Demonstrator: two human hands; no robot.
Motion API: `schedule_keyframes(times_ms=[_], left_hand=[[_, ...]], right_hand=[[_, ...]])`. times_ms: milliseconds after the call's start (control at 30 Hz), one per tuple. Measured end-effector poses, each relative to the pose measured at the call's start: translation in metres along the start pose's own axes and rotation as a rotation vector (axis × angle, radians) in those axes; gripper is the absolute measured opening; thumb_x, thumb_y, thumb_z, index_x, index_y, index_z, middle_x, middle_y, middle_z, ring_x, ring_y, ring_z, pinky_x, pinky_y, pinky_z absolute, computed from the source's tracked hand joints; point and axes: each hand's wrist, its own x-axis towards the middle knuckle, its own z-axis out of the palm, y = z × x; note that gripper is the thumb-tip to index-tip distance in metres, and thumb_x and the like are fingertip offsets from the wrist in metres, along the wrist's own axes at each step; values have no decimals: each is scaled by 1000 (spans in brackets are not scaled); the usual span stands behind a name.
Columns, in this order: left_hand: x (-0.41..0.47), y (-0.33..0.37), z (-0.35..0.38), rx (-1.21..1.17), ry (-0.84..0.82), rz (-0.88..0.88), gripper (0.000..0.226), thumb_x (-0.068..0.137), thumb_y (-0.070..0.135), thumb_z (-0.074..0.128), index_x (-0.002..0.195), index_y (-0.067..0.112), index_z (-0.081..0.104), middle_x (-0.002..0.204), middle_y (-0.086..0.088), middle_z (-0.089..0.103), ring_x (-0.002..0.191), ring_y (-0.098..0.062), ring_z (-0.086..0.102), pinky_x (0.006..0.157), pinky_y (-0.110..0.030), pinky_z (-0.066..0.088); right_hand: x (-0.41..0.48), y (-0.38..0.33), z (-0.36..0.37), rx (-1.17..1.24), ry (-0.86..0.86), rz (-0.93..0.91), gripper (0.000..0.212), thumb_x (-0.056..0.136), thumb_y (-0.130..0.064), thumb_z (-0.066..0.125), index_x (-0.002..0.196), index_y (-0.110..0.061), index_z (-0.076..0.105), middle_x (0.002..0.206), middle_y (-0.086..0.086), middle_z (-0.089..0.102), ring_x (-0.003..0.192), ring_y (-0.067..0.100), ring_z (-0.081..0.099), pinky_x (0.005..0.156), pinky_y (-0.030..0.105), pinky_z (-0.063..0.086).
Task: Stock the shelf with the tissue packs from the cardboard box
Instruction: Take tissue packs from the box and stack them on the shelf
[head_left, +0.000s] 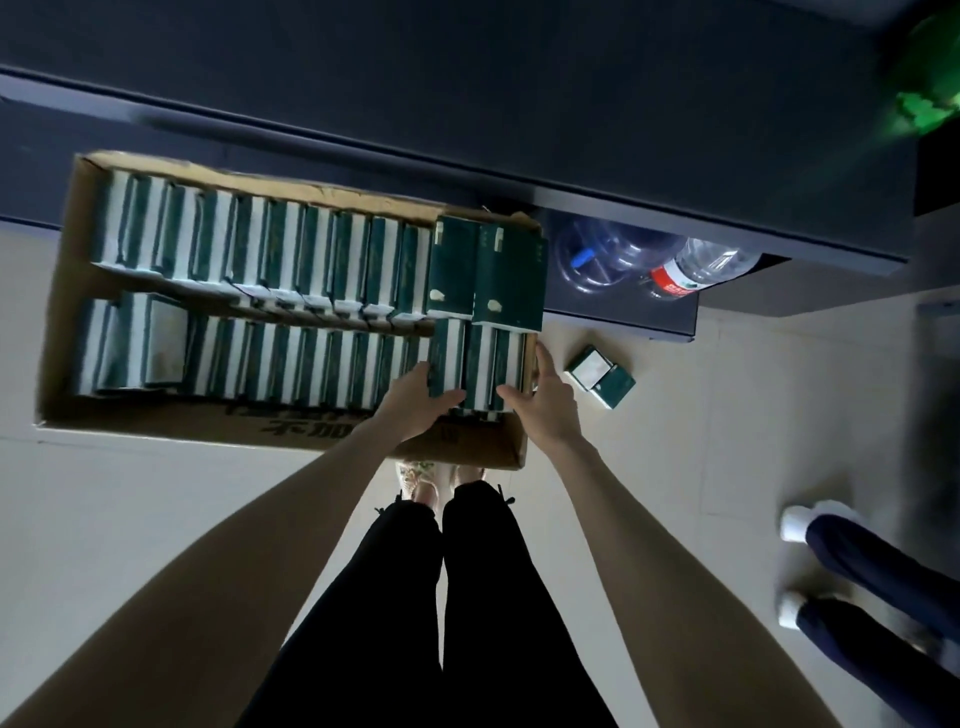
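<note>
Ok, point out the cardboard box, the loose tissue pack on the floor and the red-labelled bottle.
cardboard box (291, 428): head view, on its near side wall.
loose tissue pack (601, 375): head view, on its upward face.
red-labelled bottle (675, 279): head view, on the red label.

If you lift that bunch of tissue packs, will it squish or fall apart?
Probably squishy: the packs look like soft wrapped tissue. Likely light, since the left hand and right hand take several between them. Middle ones might slip out, being separate and held only from the sides.
</note>
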Motion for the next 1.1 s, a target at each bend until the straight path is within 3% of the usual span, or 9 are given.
schedule_keyframes(times_ms=[167, 233, 333, 433, 600, 733, 900, 1033, 1100], left_hand=[[4, -3, 12, -62, 63, -15, 63, 92, 37, 58, 140, 2, 36, 136, -16, 47, 126, -30, 41, 95, -35, 36], [5, -5, 10, -64, 83, -15, 61, 92, 36, 59, 137, 0, 40, 129, -16, 52, 111, -28, 49, 85, -32, 38], [4, -6, 5, -51, 103, 4, 38, 91, 33, 61, 105, -2, 57, 95, -12, 61, 87, -27, 54, 66, -27, 38], [-5, -4, -5, -22, 114, 25, 31, 91, 29, 62, 71, 9, 49, 68, -5, 53, 75, -27, 56, 54, -28, 36], [-45, 7, -24, 14, 80, 110, 30, 90, 23, 64, 67, 11, 49, 66, -5, 57, 68, -24, 61, 53, -27, 44], [-81, 20, -36, -2, 85, 252, 18, 88, 22, 65, 75, 10, 62, 77, -13, 68, 77, -29, 68, 72, -41, 56], [-122, 70, -44, 70, 274, 480, 38, 87, 35, 65, 63, 11, 47, 60, -9, 59, 61, -24, 58, 51, -28, 38], [-154, 118, -57, -47, 267, 774, 14, 83, 28, 72, 87, 16, 65, 81, 5, 66, 74, -8, 64, 69, -14, 50], [-164, 141, -64, -60, 248, 872, 23, 81, 22, 74, 102, 13, 69, 90, 4, 64, 81, -5, 62, 74, -11, 48]], right_hand=[[6, 6, 3, -29, 31, -6, 73, 94, -29, 59, 152, -17, 17, 139, 7, 52, 122, 27, 54, 103, 38, 41], [5, 6, 2, -37, 28, -25, 71, 94, -29, 58, 152, -16, 17, 138, 6, 53, 121, 26, 54, 102, 36, 41], [4, 6, 2, -7, 12, -26, 70, 95, -29, 57, 151, -16, 18, 139, 5, 52, 122, 25, 53, 103, 37, 41], [2, 5, 1, 44, -39, -18, 69, 94, -33, 57, 151, -17, 20, 141, 4, 50, 125, 24, 52, 106, 40, 41], [-21, -7, -14, 68, -90, -33, 63, 94, -38, 55, 147, -15, 30, 141, 5, 49, 128, 25, 48, 105, 34, 37], [-46, -29, -32, 111, -81, -102, 63, 91, -54, 52, 140, -15, 43, 140, 5, 50, 125, 21, 49, 98, 29, 38], [-82, -75, -72, 379, -72, -194, 53, 82, -62, 60, 119, -25, 58, 118, 0, 63, 103, 17, 62, 93, 38, 52], [-104, -109, -126, 331, 86, -338, 20, 81, -43, 70, 93, -27, 64, 94, -4, 69, 90, 12, 65, 83, 27, 53], [-114, -120, -156, 277, 173, -398, 18, 82, -29, 72, 94, -19, 64, 88, -4, 67, 81, 10, 63, 71, 16, 48]])
